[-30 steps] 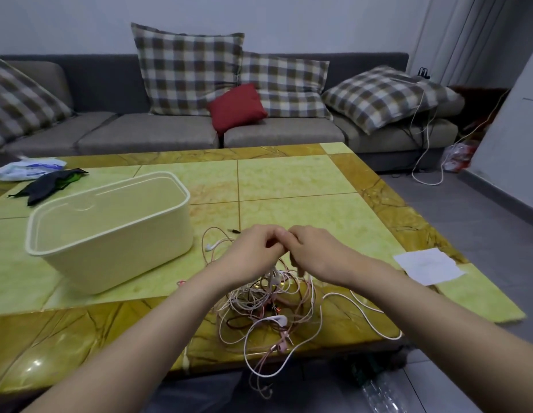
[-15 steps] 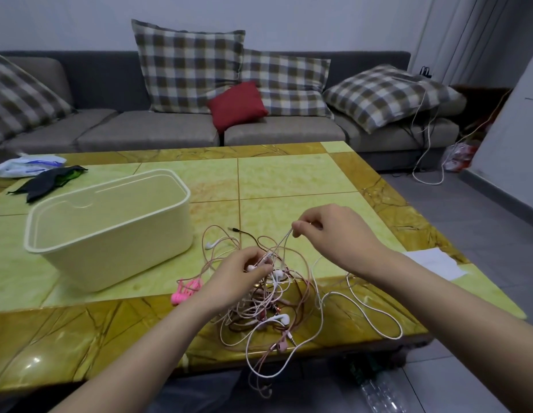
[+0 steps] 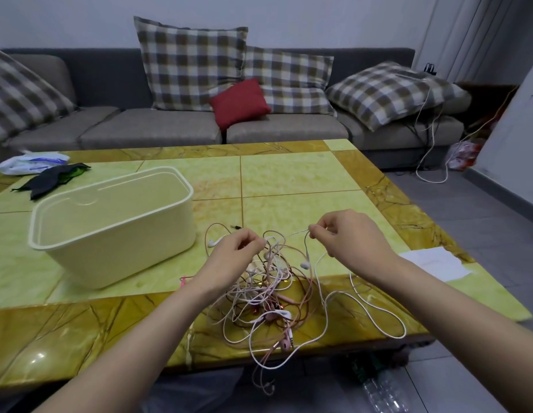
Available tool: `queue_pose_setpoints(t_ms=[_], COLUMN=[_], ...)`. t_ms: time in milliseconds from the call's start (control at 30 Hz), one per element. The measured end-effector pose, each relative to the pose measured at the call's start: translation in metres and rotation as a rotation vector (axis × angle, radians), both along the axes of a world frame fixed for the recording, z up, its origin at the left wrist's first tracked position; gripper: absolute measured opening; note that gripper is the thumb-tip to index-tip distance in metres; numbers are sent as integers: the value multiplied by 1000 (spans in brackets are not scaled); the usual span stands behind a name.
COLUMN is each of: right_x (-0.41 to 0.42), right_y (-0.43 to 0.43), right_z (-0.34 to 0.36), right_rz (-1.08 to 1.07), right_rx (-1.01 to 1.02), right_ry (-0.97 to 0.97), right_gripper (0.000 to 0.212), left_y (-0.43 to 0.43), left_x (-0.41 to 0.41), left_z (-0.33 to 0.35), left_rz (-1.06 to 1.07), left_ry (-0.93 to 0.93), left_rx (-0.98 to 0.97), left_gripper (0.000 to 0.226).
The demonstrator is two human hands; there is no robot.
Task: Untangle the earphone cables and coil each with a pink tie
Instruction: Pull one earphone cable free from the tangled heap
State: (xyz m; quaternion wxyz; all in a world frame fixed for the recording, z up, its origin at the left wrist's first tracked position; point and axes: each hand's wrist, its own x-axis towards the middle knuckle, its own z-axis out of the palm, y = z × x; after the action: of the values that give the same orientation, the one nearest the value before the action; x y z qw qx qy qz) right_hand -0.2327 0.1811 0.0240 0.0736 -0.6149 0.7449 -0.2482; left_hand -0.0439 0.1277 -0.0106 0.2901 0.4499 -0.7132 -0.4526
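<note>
A tangle of white and pink earphone cables (image 3: 268, 296) lies at the near edge of the yellow marble table (image 3: 289, 180), with loops hanging over the edge. My left hand (image 3: 232, 254) pinches a cable at the top of the tangle. My right hand (image 3: 348, 239) pinches the other end of a short white stretch, held taut between the hands above the table. A white earbud (image 3: 304, 265) dangles below that stretch. Pink ties (image 3: 183, 281) peek out behind my left wrist, mostly hidden.
A cream plastic tub (image 3: 116, 222) stands left of the tangle. A white paper (image 3: 435, 262) lies at the table's right edge. A black cloth (image 3: 50, 180) and plastic bag (image 3: 29, 163) sit far left. A grey sofa with checked cushions is behind.
My hands started together over the tangle and have drawn apart. The right hand pulled a white cable up and to the right, and the left hand rose slightly, stretching the cable between them.
</note>
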Motion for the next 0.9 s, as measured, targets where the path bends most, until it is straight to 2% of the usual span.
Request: queue_pose_setpoints(t_ms=[133, 267, 333, 433, 500, 567, 633, 733, 900], right_x=[3, 11, 15, 19, 22, 23, 25, 25, 26], right_y=[2, 1, 0, -1, -2, -2, -2, -3, -4], right_z=[-2, -2, 1, 6, 8, 8, 9, 11, 12], right_rz=[75, 142, 157, 164, 171, 179, 197, 215, 211], right_rx=[59, 47, -2, -73, -82, -80, -79, -94, -97], right_ry=[-102, -224, -279, -338, -354, -359, -355, -381, -423], right_gripper=[29, 25, 25, 25, 25, 25, 25, 24, 25], left_y=[1, -3, -8, -11, -9, -7, -5, 1, 2], left_x=[-5, -8, -7, -5, -6, -8, -9, -13, -15], left_z=[5, -5, -12, -19, -18, -12, -4, 11, 6], left_rz=[18, 56, 41, -27, -31, 10, 28, -53, -174], left_ry=[42, -11, -122, -407, -489, -425, -255, -86, -83], left_rx=[41, 27, 36, 1, -26, -84, -141, -89, -26], left_gripper=[22, 11, 14, 26, 25, 27, 30, 13, 17])
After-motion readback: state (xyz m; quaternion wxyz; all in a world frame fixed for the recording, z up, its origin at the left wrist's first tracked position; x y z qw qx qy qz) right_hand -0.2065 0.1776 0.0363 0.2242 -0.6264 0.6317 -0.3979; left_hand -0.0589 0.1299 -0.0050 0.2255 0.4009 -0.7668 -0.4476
